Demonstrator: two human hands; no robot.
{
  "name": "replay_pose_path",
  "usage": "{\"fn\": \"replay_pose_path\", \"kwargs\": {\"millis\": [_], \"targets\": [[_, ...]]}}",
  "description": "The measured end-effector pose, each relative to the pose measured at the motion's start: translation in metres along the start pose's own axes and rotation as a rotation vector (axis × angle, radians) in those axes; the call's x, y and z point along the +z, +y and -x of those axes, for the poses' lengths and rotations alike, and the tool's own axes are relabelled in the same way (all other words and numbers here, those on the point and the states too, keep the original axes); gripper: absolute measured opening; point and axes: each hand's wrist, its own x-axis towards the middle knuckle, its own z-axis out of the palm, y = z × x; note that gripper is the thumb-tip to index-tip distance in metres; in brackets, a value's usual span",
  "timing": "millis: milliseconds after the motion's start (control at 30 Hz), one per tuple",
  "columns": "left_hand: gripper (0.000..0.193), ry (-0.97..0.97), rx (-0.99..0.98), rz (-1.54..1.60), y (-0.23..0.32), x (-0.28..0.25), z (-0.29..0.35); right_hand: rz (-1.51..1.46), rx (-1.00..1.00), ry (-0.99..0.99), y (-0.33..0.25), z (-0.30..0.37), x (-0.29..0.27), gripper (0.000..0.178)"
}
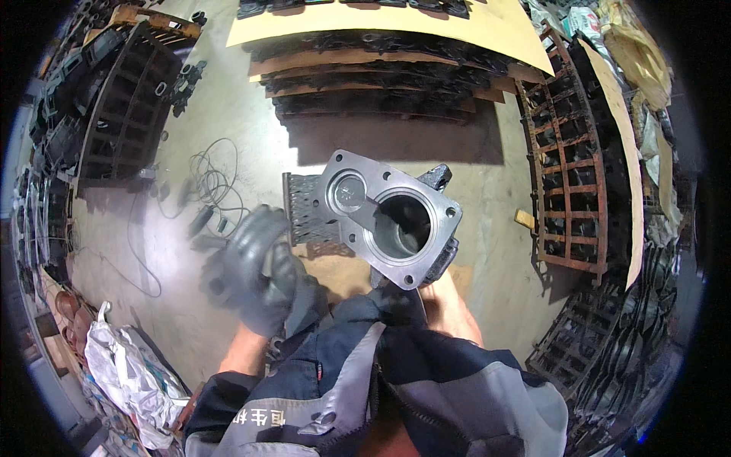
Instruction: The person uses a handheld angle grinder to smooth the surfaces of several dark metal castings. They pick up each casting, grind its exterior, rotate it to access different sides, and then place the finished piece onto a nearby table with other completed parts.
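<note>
A grey metal casting (367, 209) is in front of my chest, its machined flange facing up. The flange has a large round bore, a smaller round recess and several bolt holes. My right forearm (454, 308) reaches up to the casting's near right edge; the casting hides the fingers. Left of the casting is my left hand (263, 263) in a dark glove, smeared by motion. Its fingers are too blurred to read, and a dark blurred shape (217, 282) shows beside it. Behind the casting's left end is a dark mesh stand (308, 202).
Ahead stand stacked layers of black parts (365, 72) between yellow-brown sheets. A rusty metal crate (567, 160) is on the right, a dark crate (126, 107) at the far left. A coiled cable (217, 179) and white sacks (129, 373) lie on the left.
</note>
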Motion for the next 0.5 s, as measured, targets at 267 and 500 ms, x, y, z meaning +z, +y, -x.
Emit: {"fn": "replay_pose_path", "kwargs": {"millis": [267,500], "targets": [[0.051,-0.320,0.217,0.343,0.137,0.165,-0.082,-0.115,-0.262,-0.239,-0.149,-0.076,-0.019,0.035],[0.045,-0.401,-0.473,0.647,0.193,0.263,-0.139,-0.097,-0.678,-0.351,-0.304,-0.100,-0.040,0.034]]}}
